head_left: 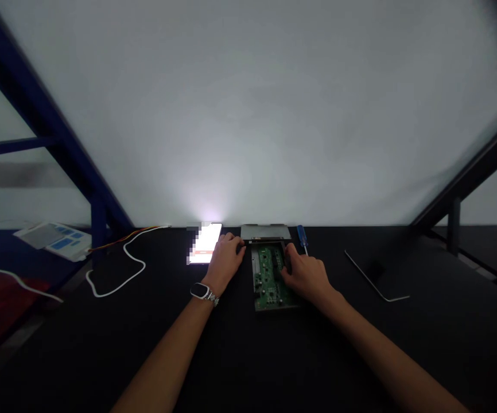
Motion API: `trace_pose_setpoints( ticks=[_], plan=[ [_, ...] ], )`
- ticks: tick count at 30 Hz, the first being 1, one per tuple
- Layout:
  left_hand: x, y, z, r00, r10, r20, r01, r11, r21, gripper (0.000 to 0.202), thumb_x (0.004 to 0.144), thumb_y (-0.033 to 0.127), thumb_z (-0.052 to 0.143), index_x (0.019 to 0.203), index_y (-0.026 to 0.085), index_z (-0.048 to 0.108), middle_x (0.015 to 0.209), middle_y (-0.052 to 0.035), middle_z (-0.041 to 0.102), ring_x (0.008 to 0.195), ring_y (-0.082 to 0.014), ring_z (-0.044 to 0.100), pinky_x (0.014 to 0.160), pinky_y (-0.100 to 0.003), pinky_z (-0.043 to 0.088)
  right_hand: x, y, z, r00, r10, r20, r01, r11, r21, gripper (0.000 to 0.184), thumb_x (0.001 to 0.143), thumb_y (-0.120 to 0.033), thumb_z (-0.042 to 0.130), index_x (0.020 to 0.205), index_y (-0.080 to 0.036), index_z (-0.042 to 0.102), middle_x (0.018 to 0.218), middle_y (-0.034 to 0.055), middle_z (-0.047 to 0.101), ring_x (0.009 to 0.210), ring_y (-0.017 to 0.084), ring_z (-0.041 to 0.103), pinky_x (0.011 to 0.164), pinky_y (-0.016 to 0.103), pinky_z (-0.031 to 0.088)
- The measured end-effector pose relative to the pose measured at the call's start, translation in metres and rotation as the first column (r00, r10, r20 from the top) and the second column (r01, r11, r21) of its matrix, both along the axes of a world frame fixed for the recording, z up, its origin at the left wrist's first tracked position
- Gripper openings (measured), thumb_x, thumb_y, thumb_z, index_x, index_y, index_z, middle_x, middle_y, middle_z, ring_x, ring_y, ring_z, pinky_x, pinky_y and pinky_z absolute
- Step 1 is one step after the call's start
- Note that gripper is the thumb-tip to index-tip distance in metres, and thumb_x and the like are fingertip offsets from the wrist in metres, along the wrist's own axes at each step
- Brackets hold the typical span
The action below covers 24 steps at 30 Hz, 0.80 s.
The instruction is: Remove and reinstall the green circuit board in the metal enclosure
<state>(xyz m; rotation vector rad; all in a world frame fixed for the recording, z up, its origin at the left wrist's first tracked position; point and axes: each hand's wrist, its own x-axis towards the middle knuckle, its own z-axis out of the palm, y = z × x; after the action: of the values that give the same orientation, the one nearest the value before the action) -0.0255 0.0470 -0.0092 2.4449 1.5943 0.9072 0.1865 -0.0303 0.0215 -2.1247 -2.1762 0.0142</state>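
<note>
Fingers (290, 250) of the right hand (309, 274) are bent over the right side of a green circuit board (268, 275), a slight gap being left between thumb and forefinger; whether anything is gripped there cannot be told. The board is seated in a metal frame (255, 269), most of it lying left of those fingers. On the left hand (226, 261) the fingers are loosely curled, and whether anything is held by them cannot be told; just left of them a lit phone (208, 244) is seen. Beyond and between both sets of fingers a flat panel (266, 232) is placed. Just beyond the right fingers a blue-handled screwdriver (302, 236) is laid; well to their right, a bent rod (368, 279).
</note>
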Motion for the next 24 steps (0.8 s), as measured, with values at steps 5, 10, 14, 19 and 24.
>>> trace_pose_setpoints(
  ticks=[5,10,14,19,24],
  plan=[
    [0.002,0.000,-0.002,1.000,0.022,0.000,-0.022,1.000,0.015,0.011,0.088,0.022,0.057,0.093,0.017,0.066,0.094,-0.0078,0.057,0.093,-0.0246,0.053,0.082,-0.038,0.045,-0.009,0.001,-0.003,0.999,0.011,-0.033,-0.010,1.000,0.026,0.030,0.085,-0.033,0.049,0.112,-0.020,0.046,0.083,0.0062,0.070,0.071,0.022,0.065,0.059,0.028,0.030],
    [-0.004,0.002,-0.002,0.999,0.032,0.026,-0.032,0.999,-0.001,0.014,0.090,0.021,0.054,0.091,0.017,0.066,0.092,-0.0074,0.058,0.091,-0.0242,0.053,0.079,-0.037,0.045,-0.004,0.001,-0.001,0.996,0.006,-0.087,-0.002,0.999,0.047,0.029,0.086,-0.041,0.049,0.107,-0.021,0.049,0.078,0.0045,0.068,0.068,0.022,0.064,0.058,0.028,0.031],
    [-0.004,0.004,-0.004,0.999,-0.002,0.040,0.002,1.000,-0.010,0.013,0.089,0.021,0.055,0.091,0.017,0.067,0.092,-0.0075,0.058,0.091,-0.0236,0.053,0.080,-0.036,0.046,0.012,0.005,0.005,0.992,-0.084,-0.097,0.089,0.995,0.043,0.021,0.089,-0.038,0.045,0.099,-0.023,0.054,0.081,0.0047,0.068,0.073,0.023,0.066,0.058,0.029,0.033],
    [0.001,0.006,-0.008,0.999,-0.026,0.033,0.026,1.000,0.009,0.013,0.089,0.020,0.055,0.092,0.017,0.067,0.093,-0.0076,0.058,0.091,-0.0229,0.053,0.081,-0.036,0.045,0.036,0.012,0.004,0.980,-0.196,-0.043,0.193,0.979,-0.058,0.024,0.086,-0.042,0.049,0.094,-0.020,0.058,0.086,0.0090,0.068,0.080,0.027,0.067,0.063,0.033,0.039],
    [0.005,0.008,-0.008,1.000,-0.001,-0.008,0.001,1.000,0.007,0.014,0.089,0.018,0.054,0.086,0.017,0.067,0.088,-0.0073,0.057,0.087,-0.0230,0.052,0.077,-0.037,0.045,0.046,0.014,0.001,0.971,-0.237,-0.020,0.231,0.958,-0.168,0.031,0.085,-0.042,0.049,0.103,-0.018,0.055,0.095,0.0130,0.068,0.089,0.033,0.067,0.071,0.039,0.044]
  ],
)
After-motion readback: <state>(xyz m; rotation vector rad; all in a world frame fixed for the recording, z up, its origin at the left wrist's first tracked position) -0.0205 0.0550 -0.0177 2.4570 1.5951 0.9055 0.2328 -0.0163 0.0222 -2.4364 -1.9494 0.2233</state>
